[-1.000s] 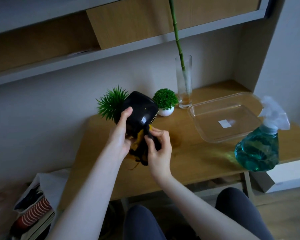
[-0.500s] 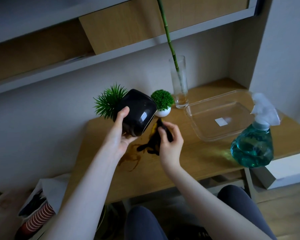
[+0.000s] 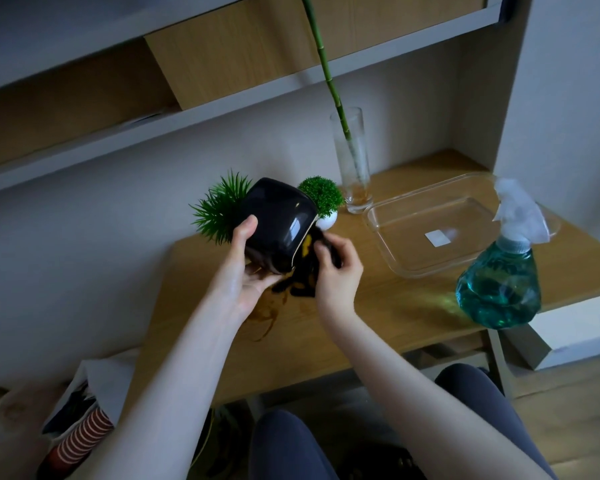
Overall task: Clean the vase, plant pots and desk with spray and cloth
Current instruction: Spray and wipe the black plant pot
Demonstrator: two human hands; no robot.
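My left hand (image 3: 245,271) grips a glossy black plant pot (image 3: 279,225), tilted on its side above the wooden desk (image 3: 378,306), with its spiky green plant (image 3: 219,211) pointing left. My right hand (image 3: 336,271) pinches a dark cloth with yellow patches (image 3: 303,271) against the pot's lower right edge. A small white pot with a round green plant (image 3: 323,199) stands behind. Further back is a tall glass vase (image 3: 352,164) holding a green stalk. The blue spray bottle (image 3: 499,285) stands at the desk's right front.
A clear shallow tray (image 3: 465,258) lies on the desk between the vase and the bottle. Brown stain marks (image 3: 267,317) show on the desk below my hands. A shelf runs overhead. A bag with a stack of striped cups (image 3: 80,441) sits on the floor at the left.
My right hand drew the cloth away from the pot half a second ago and has now brought it back against the pot's lower right edge. The pot stays tilted in my left hand.
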